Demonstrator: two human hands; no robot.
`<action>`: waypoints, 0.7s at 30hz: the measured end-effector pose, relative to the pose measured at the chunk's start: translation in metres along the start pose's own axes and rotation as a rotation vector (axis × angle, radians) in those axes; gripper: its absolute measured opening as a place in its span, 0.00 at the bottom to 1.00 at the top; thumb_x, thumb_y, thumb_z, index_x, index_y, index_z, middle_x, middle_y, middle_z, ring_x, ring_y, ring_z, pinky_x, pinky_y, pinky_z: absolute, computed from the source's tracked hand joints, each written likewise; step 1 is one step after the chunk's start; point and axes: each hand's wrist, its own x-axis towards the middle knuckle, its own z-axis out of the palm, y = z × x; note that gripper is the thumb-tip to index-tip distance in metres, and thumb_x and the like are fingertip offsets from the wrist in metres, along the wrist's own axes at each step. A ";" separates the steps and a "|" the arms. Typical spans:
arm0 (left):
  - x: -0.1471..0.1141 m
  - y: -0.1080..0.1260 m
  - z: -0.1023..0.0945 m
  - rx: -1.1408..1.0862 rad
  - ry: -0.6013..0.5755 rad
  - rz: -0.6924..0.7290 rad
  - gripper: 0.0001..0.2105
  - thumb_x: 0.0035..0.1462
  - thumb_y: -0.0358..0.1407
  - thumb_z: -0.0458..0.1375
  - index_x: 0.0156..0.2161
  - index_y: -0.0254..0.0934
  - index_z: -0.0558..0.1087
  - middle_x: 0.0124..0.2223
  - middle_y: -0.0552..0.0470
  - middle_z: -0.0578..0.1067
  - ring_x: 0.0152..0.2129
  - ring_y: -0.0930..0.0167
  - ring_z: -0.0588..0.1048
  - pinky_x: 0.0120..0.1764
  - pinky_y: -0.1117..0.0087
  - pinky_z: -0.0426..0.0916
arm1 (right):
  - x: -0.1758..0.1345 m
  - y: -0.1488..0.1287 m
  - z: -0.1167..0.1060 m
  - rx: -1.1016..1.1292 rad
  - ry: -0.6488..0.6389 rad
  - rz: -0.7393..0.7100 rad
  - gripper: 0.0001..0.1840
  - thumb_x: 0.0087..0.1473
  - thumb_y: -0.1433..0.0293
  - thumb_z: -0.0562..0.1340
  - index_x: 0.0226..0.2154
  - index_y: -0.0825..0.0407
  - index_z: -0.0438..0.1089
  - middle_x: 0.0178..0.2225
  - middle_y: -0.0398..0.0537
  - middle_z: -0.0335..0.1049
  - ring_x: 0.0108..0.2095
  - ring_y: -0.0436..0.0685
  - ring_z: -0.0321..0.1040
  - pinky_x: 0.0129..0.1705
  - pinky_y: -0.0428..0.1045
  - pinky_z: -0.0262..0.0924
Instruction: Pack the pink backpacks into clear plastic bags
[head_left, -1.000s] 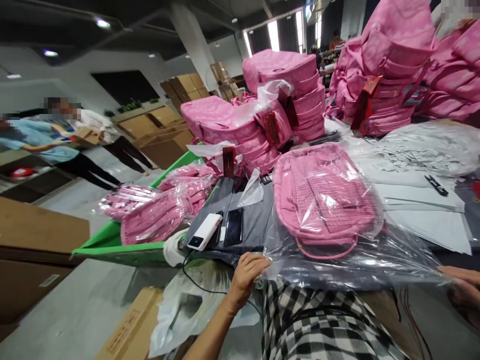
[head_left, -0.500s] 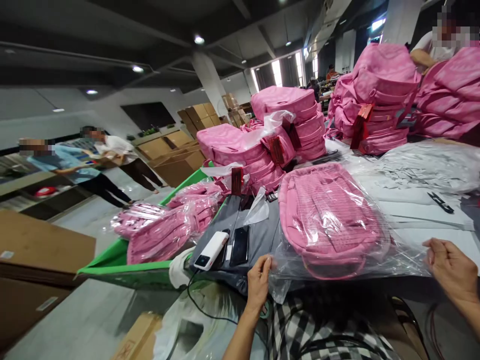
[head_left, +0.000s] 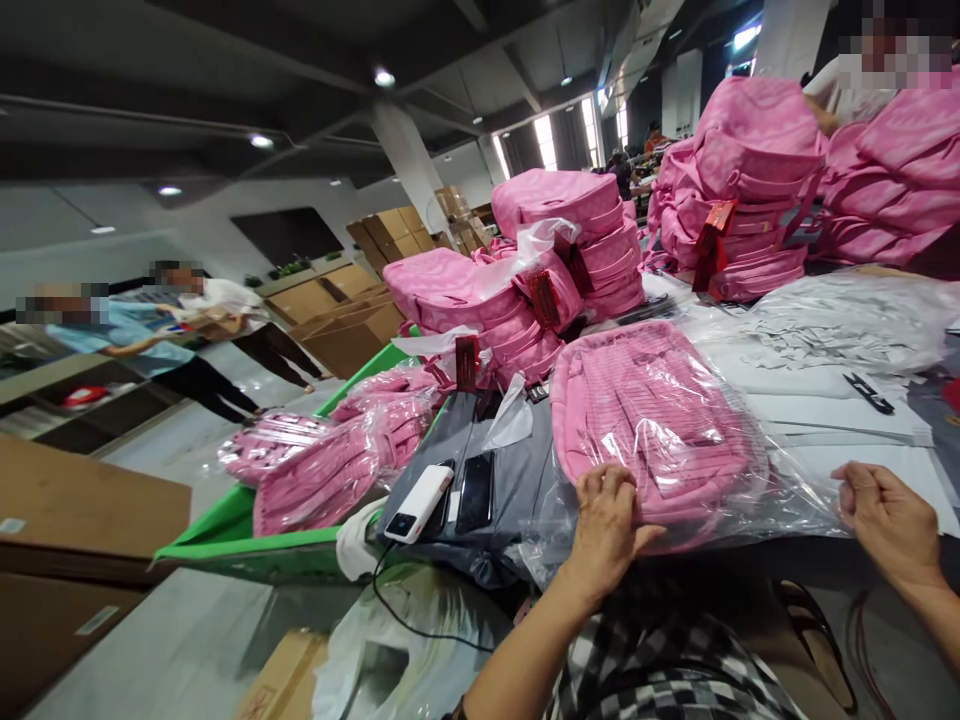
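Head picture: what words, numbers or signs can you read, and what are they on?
No text can be read for sure.
Red tag: any print is too small.
Label on the big brown box: blurred.
Small box: its mark is unclear.

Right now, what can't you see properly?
Head view: near edge of the pink backpack, partly hidden by the left hand.
Head view: any writing on the red tags, too small.
Head view: rest of the right arm, cut off by the right edge.
Head view: rest of the cardboard box that the bottom edge cuts off.
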 end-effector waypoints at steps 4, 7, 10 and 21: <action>-0.002 0.000 -0.004 -0.011 0.074 0.069 0.06 0.61 0.33 0.66 0.35 0.39 0.72 0.44 0.51 0.79 0.48 0.61 0.72 0.52 0.52 0.60 | -0.001 -0.011 -0.001 -0.005 -0.003 0.033 0.43 0.38 0.25 0.54 0.28 0.48 0.67 0.17 0.41 0.59 0.16 0.55 0.60 0.19 0.52 0.55; 0.003 -0.003 -0.006 -0.072 0.056 0.088 0.06 0.63 0.28 0.62 0.35 0.39 0.74 0.40 0.53 0.80 0.45 0.64 0.74 0.53 0.54 0.58 | -0.002 -0.016 -0.005 -0.063 0.036 0.023 0.37 0.41 0.31 0.54 0.29 0.47 0.68 0.18 0.43 0.63 0.17 0.56 0.61 0.22 0.52 0.58; 0.018 -0.013 -0.008 -0.263 -0.062 -0.009 0.09 0.64 0.29 0.59 0.31 0.38 0.75 0.37 0.51 0.79 0.38 0.68 0.75 0.50 0.59 0.63 | 0.001 -0.017 -0.009 -0.152 0.058 -0.006 0.33 0.41 0.37 0.53 0.29 0.47 0.69 0.16 0.43 0.62 0.17 0.56 0.61 0.25 0.53 0.59; 0.044 -0.031 -0.007 -0.691 -0.286 -0.292 0.08 0.51 0.35 0.60 0.23 0.37 0.72 0.30 0.53 0.72 0.30 0.69 0.71 0.36 0.69 0.63 | 0.037 -0.008 0.007 -0.089 -0.163 0.146 0.41 0.26 0.30 0.63 0.29 0.48 0.67 0.14 0.44 0.63 0.14 0.58 0.60 0.20 0.52 0.53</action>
